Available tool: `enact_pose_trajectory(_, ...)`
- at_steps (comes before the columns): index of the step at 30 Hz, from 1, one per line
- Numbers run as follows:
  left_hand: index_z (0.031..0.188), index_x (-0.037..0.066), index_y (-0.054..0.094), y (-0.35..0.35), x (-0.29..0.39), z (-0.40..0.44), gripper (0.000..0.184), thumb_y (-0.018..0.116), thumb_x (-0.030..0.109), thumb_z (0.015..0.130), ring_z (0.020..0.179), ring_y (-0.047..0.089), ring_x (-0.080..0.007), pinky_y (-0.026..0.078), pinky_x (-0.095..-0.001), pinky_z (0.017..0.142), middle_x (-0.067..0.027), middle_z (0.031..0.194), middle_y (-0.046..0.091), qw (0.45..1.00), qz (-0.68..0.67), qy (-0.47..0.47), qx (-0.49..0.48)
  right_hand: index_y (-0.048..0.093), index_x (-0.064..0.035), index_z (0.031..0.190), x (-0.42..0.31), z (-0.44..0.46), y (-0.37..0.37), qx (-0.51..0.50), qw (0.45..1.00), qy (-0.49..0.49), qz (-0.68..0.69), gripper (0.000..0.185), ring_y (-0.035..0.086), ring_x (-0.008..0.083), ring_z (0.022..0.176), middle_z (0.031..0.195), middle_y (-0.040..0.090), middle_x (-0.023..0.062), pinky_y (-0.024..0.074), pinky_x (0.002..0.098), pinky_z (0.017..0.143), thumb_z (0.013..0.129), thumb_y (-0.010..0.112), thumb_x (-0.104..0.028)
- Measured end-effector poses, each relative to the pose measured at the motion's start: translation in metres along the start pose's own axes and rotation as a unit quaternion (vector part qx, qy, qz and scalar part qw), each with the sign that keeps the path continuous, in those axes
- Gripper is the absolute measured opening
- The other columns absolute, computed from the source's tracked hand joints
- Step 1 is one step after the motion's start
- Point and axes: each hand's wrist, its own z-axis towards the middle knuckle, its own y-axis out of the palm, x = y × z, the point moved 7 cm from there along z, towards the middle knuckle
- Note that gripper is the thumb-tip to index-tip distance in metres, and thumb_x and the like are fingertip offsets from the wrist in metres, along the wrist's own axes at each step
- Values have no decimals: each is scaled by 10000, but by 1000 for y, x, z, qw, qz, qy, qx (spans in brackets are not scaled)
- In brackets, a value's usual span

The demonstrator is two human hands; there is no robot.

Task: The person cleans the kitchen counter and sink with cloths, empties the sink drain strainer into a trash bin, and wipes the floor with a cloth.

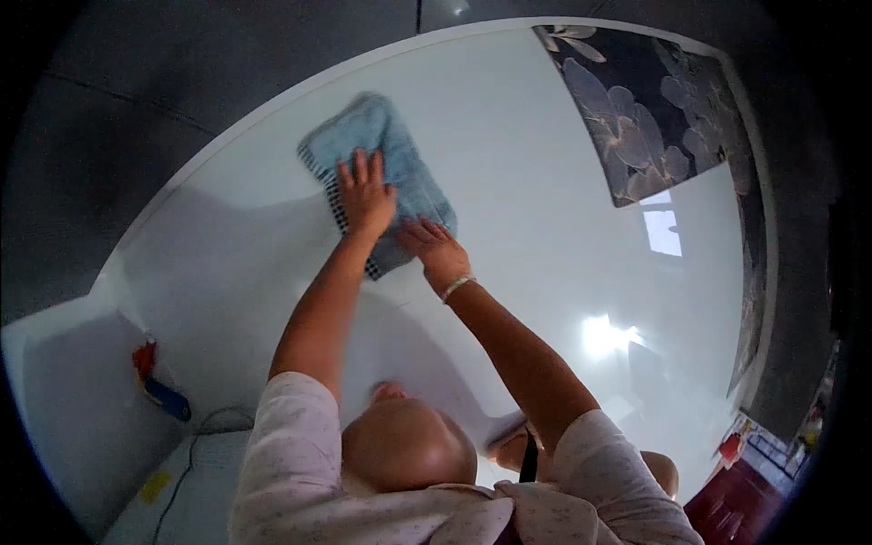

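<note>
The left hand (366, 202), fingers spread, and the right hand (440, 256), fingers flat and close together, rest on a folded blue cloth (407, 162) (checked along one edge) on the white floor (518, 154), apart from the dark floral panel (636, 118).

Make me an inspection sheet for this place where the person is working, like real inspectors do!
Surface: shiny white floor, with bright light spots.
Job's things: blue towel with a checked edge, lying on the floor.
Clutter: red-and-blue item at left; can't tell what.
Hands: left hand and right hand both on the towel.
Cables: thin dark cable, lower left.
Surroundings: dark flowered piece, upper right.
</note>
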Motion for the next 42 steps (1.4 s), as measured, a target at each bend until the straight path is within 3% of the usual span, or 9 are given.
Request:
enact_pose_trajectory(6,1487,120,349,27,151,-40,662,622,235,895,1443,126,-459,188,-559,1168,-130,1590,189,960,-69,260,-71,535,-168,1355,50,-109,-7,95,981,160,59,584,416,287,1350,1452,474,30,382,388,1111,829,495,82)
enact_pose_trajectory(12,1397,79,485,22,175,-153,507,506,27,892,1438,212,-398,233,-519,1169,-108,1552,296,881,-148,424,-150,562,-150,1323,11,-190,36,79,984,146,65,514,513,277,1204,1328,558,61,422,405,1049,834,531,6)
enact_pose_trajectory(16,1359,63,519,11,119,-185,484,470,-10,883,1431,254,-359,261,-507,1149,-87,1518,366,910,-136,336,-203,551,-163,1335,-27,-195,39,77,988,121,53,507,518,258,1187,1235,587,72,377,435,1064,834,582,-92)
enact_pose_trajectory(21,1422,82,450,-15,39,-177,568,618,229,900,1417,216,-462,243,-562,1141,-167,1548,287,969,-105,197,-110,514,-177,1357,-27,-138,50,-4,999,13,36,521,539,250,1158,1133,603,69,389,429,1026,845,609,-203)
enact_pose_trajectory(28,1499,120,330,-10,80,-147,649,549,384,948,1410,97,-551,208,-585,1146,-178,1596,140,957,-6,159,-243,447,-183,1401,8,-114,13,-120,992,5,29,518,556,313,1190,1295,563,126,459,443,991,901,581,-174)
enact_pose_trajectory(33,1535,139,242,0,198,-152,680,489,439,978,1416,31,-556,146,-604,1154,-151,1618,55,894,56,304,-323,263,-301,1518,101,-189,-30,-250,959,124,42,681,547,352,1216,1341,526,162,476,454,980,918,567,-196)
enact_pose_trajectory(36,1518,125,282,14,275,-191,651,499,413,977,1419,94,-537,117,-607,1156,-183,1595,155,849,93,420,-306,270,-298,1511,158,-255,-39,-284,942,179,-2,732,558,336,1188,1311,525,180,498,441,957,880,612,-158)
enact_pose_trajectory(38,1454,93,395,47,321,-218,584,510,394,967,1394,241,-487,90,-646,1140,-203,1537,291,803,-15,495,-333,268,-308,1512,181,-295,-66,-313,926,210,-21,761,548,340,1206,1335,510,178,498,441,955,862,646,-188)
enact_pose_trajectory(42,1433,95,423,49,368,-275,568,562,350,945,1402,235,-469,183,-571,1154,-188,1518,334,783,-9,503,-365,271,-330,1508,216,-377,-48,-317,907,269,-64,892,495,350,1263,1371,480,156,488,485,934,767,768,-310)
